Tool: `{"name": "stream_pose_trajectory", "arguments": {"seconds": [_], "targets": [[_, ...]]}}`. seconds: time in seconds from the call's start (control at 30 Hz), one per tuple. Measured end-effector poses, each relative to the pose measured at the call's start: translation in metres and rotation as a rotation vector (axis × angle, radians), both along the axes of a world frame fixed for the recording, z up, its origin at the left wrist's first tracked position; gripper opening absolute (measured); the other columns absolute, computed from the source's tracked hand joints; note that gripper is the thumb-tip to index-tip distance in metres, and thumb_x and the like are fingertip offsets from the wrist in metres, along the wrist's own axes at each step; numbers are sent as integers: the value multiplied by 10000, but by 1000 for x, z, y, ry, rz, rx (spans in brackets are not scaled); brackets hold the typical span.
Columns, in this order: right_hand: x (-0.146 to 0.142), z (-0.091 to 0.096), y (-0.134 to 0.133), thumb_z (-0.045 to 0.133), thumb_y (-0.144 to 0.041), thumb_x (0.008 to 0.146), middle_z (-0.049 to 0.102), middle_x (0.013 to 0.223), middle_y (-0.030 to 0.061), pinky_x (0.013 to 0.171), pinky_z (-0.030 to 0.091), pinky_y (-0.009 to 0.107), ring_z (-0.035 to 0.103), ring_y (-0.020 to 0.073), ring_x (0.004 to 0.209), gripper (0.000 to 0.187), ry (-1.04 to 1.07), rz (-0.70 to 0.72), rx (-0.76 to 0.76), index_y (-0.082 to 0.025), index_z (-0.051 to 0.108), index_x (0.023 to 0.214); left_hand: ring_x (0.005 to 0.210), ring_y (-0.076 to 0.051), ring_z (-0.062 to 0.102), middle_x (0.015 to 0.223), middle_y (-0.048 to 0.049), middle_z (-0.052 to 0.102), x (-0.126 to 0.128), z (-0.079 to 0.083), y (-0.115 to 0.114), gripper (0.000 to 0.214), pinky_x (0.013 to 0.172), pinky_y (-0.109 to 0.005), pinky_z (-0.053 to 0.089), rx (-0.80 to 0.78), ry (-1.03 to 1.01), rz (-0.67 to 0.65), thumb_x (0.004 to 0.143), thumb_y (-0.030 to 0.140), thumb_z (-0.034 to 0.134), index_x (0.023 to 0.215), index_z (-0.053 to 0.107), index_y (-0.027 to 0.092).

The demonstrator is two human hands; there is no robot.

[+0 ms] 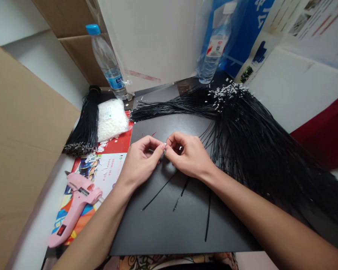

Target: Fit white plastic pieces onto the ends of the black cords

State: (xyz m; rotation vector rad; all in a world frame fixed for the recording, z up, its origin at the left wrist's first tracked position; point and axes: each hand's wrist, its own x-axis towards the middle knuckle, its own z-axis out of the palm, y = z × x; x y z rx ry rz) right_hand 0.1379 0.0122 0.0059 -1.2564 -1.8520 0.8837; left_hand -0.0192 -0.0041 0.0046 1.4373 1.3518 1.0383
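My left hand [141,159] and my right hand [187,153] meet fingertip to fingertip above a black mat [169,225]. Both are pinched around thin black cords [162,189] whose loose ends trail down over the mat toward me. A tiny white piece [165,144] shows between the fingertips. To the right spreads a large fan of black cords [256,146], several tipped with small white pieces [225,93]. At the left lies a tied bundle of black cords [86,125] beside a clear bag of white pieces [112,119].
A pink glue gun [74,204] rests on a colourful printed sheet [101,172] at the left. Two water bottles [108,62] [214,48] stand at the back. A cardboard sheet [19,150] rises at the left and a red cloth [326,135] lies at the right.
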Motion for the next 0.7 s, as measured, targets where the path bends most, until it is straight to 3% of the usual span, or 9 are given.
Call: {"name": "stream_pose_trajectory", "arguments": {"seconds": [0.27, 0.53, 0.7], "targets": [[0, -1, -2, 581, -170, 818, 661, 641, -24, 545, 376, 183, 544, 69, 537, 74, -13, 18, -1, -147, 627, 766, 524, -83, 535, 649, 24, 621, -1, 0, 1, 196, 511, -206, 435, -45, -57, -6, 822, 333, 692, 776, 641, 149], [1, -5, 1, 575, -172, 861, 713, 711, -4, 612, 437, 201, 626, 95, 604, 95, -42, 16, 18, -159, 664, 829, 502, -78, 524, 716, 8, 657, -3, -7, 6, 195, 488, -214, 414, -44, -46, -11, 836, 345, 668, 796, 639, 156], [6, 7, 1, 560, -262, 882, 721, 766, 14, 613, 453, 207, 649, 115, 650, 138, -126, -70, 152, -172, 663, 865, 730, -156, 643, 837, -29, 701, -1, 1, 3, 157, 598, -253, 473, 74, 124, 33, 854, 326, 643, 914, 656, 181]]}}
